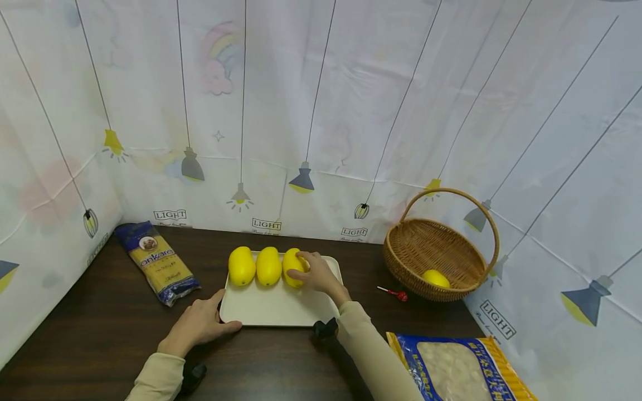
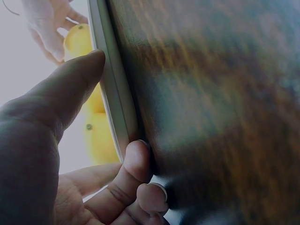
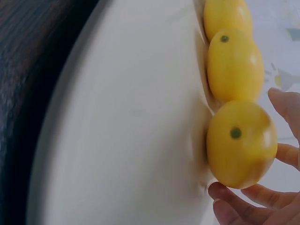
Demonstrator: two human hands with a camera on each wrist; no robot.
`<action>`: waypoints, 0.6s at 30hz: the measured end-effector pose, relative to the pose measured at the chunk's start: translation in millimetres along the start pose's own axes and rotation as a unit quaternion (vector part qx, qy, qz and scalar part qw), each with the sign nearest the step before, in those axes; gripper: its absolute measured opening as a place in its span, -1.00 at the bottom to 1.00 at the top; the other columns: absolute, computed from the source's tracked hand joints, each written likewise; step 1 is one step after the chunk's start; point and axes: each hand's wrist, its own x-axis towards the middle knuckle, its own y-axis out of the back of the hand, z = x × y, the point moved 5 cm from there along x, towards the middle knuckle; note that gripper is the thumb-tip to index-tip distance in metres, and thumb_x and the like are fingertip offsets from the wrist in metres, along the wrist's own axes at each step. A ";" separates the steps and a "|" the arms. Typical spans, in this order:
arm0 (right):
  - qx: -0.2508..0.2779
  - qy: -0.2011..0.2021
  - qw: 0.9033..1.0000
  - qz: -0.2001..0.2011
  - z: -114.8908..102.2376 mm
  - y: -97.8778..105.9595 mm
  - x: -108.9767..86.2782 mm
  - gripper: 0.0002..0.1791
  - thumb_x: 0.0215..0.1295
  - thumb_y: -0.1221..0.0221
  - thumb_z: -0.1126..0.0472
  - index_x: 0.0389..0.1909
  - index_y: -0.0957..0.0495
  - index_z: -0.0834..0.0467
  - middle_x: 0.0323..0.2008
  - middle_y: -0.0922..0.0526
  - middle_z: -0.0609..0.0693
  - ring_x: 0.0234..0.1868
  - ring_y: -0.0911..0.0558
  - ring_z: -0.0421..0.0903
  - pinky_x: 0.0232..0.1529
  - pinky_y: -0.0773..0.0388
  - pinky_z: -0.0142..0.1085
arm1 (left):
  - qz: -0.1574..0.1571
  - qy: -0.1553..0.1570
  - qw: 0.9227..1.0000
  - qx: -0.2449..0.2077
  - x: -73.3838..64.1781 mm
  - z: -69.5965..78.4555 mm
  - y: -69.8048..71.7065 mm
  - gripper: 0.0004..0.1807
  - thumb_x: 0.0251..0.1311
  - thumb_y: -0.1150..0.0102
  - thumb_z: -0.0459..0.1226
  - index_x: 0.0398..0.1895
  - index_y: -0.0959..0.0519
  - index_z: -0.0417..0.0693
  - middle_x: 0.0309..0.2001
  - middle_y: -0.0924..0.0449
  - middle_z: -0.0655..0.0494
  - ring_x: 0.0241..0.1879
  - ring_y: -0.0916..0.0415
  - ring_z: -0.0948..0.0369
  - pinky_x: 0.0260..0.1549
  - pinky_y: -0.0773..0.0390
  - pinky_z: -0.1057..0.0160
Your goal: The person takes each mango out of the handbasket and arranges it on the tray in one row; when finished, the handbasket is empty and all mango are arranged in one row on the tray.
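Note:
Three smooth yellow lemons stand in a row along the far side of a white tray: the left lemon, the middle lemon and the right lemon. My right hand has its fingers curved around the right lemon, which shows a green stem spot in the right wrist view. At the tray's near left corner, my left hand grips the rim. Its thumb lies along the edge in the left wrist view, the other fingers curled by the tray's side.
A wicker basket with a tall handle holds another lemon at the right. Between basket and tray lies a red lollipop. A pasta packet is at the left, a blue and yellow bag at the front right. Printed curtains enclose the table.

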 end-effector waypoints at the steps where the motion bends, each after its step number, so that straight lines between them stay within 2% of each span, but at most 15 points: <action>1: -0.001 0.000 1.000 0.000 0.2 0.6 -0.7 -0.25 0.31 -0.27 -0.17 0.41 -0.39 0.12 0.33 -0.41 0.27 0.28 -0.48 0.18 0.32 -0.41 0.11 | 0.000 0.000 1.000 0.000 0.0 0.0 -0.1 0.03 0.00 -0.45 0.18 0.46 -0.30 -0.16 -0.61 -0.43 0.14 -0.56 -0.36 0.22 -0.43 -0.40 0.20; 4: -0.001 -0.003 1.000 0.003 1.5 3.6 -2.7 -0.25 0.31 -0.27 -0.18 0.41 -0.39 0.11 0.32 -0.43 0.25 0.21 -0.51 0.15 0.27 -0.45 0.09 | -0.001 0.001 1.000 0.000 -0.1 0.3 -0.2 0.03 0.00 -0.45 0.18 0.46 -0.30 -0.16 -0.61 -0.43 0.14 -0.56 -0.36 0.22 -0.43 -0.39 0.20; 11: -0.002 -0.010 1.000 0.000 11.0 15.1 -6.5 -0.25 0.33 -0.24 -0.20 0.43 -0.37 0.08 0.28 -0.42 0.26 -0.04 -0.61 0.08 0.00 -0.61 -0.04 | -0.004 0.004 1.000 0.000 -0.3 1.0 -0.4 0.02 0.00 -0.45 0.18 0.45 -0.30 -0.16 -0.60 -0.43 0.14 -0.56 -0.37 0.22 -0.45 -0.37 0.21; 18: -0.018 -0.017 1.000 0.012 19.3 40.1 -12.4 -0.26 0.34 -0.23 -0.20 0.45 -0.35 0.03 0.32 -0.41 0.24 0.02 -0.61 0.11 0.02 -0.61 -0.04 | -0.001 0.002 1.000 0.001 -0.9 0.8 0.4 0.04 -0.01 -0.45 0.19 0.46 -0.30 -0.15 -0.59 -0.45 0.14 -0.56 -0.38 0.22 -0.46 -0.38 0.21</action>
